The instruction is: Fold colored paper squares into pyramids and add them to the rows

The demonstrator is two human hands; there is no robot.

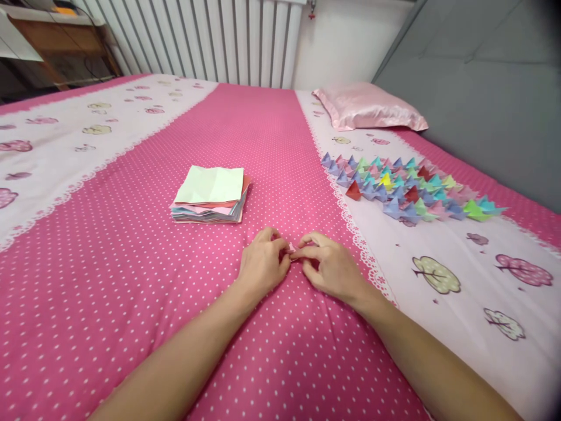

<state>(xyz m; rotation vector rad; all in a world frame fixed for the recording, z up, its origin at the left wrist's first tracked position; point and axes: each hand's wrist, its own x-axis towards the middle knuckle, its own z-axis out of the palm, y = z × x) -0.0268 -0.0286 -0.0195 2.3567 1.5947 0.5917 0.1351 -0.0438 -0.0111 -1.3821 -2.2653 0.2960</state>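
Between my two hands is a small pink folded paper (292, 250), mostly hidden by the fingers. My left hand (265, 260) pinches its left side. My right hand (328, 264) holds the other side, with the index finger reaching across it. Both hands are just above or on the pink dotted bedspread (280, 351). Ahead and to the left lies a stack of coloured paper squares (210, 196), a pale green sheet on top. Off to the right stand rows of small folded paper boats (403, 190) in purple, pink, blue, green, red and yellow.
A pink satin pillow (370, 106) rests at the far right of the bed, beside a grey padded panel (482, 99). Behind the bed's far edge is a white radiator (210, 41). A wooden table (61, 41) stands at the far left.
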